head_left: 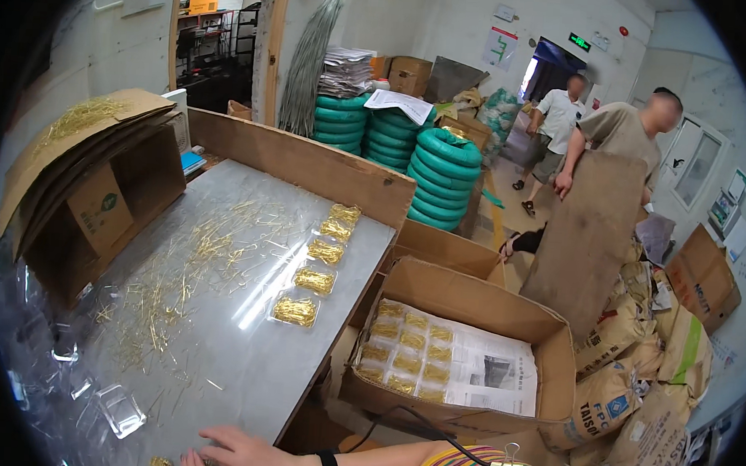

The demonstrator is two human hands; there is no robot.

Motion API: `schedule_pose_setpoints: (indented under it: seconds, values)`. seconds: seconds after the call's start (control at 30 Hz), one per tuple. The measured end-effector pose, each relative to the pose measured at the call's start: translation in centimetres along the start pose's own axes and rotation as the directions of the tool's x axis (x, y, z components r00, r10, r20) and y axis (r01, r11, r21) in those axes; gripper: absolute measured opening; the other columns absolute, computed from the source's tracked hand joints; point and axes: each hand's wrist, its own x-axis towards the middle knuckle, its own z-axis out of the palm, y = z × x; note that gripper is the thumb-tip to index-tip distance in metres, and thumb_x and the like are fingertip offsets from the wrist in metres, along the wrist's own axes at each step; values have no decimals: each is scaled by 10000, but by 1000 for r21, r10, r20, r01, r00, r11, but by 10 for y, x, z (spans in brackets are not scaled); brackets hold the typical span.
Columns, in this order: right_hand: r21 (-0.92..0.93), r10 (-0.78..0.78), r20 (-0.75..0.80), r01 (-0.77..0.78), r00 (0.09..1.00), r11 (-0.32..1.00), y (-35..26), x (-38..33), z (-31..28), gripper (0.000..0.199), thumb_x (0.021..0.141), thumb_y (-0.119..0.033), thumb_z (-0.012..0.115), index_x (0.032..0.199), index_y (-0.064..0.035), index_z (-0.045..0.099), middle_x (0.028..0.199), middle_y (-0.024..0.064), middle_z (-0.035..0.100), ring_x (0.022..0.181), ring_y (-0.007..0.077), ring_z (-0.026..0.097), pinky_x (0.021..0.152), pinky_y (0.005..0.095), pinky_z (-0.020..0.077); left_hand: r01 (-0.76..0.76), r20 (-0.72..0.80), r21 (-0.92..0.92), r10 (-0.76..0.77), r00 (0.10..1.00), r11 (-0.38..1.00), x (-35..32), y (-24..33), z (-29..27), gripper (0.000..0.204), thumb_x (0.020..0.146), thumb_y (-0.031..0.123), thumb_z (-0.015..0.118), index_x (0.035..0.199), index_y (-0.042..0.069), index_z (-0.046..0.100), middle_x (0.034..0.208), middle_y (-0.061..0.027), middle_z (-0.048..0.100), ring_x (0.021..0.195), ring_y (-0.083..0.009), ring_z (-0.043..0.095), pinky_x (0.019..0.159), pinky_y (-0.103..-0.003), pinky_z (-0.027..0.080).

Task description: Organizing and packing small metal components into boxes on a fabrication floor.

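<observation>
My right hand (239,454) comes in from the right at the lower edge, black band on the wrist. Its fingers are stretched to the left and somewhat apart, low over the grey metal tabletop (248,370). Fingertips showing below it at the frame edge may be my left hand's; I cannot tell. Just left of them lies a small clump of gold wire pieces (161,465), cut off by the edge. An empty clear plastic tray (121,411) sits farther left. Loose gold wire pieces (194,266) are scattered across the table. Several filled clear trays (295,311) form a row along its right side.
An open carton (553,335) right of the table holds more filled trays on newspaper. Cardboard boxes (105,202) stand at the left. Green-wrapped coils (443,178) are stacked behind. Two people are at the back right, one carrying a board (588,236). Sacks (609,406) lie at the right.
</observation>
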Motion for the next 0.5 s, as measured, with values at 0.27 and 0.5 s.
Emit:
schedule_pose_setpoints:
  seconds: [0.27, 0.5]
  values:
    - [47, -31, 258, 19, 966, 999, -7, 6, -11, 482, 939, -123, 492, 1355, 104, 407, 1381, 331, 431, 1273, 462, 445, 1087, 464, 369, -19, -25, -160, 15, 1000, 987, 2, 2, 16, 424, 1009, 184, 500, 1345, -73, 481, 1352, -290, 499, 1268, -442, 451, 1081, -485, 346]
    - [-112, -230, 298, 273, 926, 956, 6, 13, -28, 367, 742, -131, 677, 1088, -46, 590, 1036, 82, 578, 1023, 257, 503, 940, 372, 394, -3, -158, -259, -39, 987, 966, -4, 1, 7, 250, 953, 55, 574, 1180, -48, 601, 1178, -234, 608, 1104, -402, 570, 962, -443, 445]
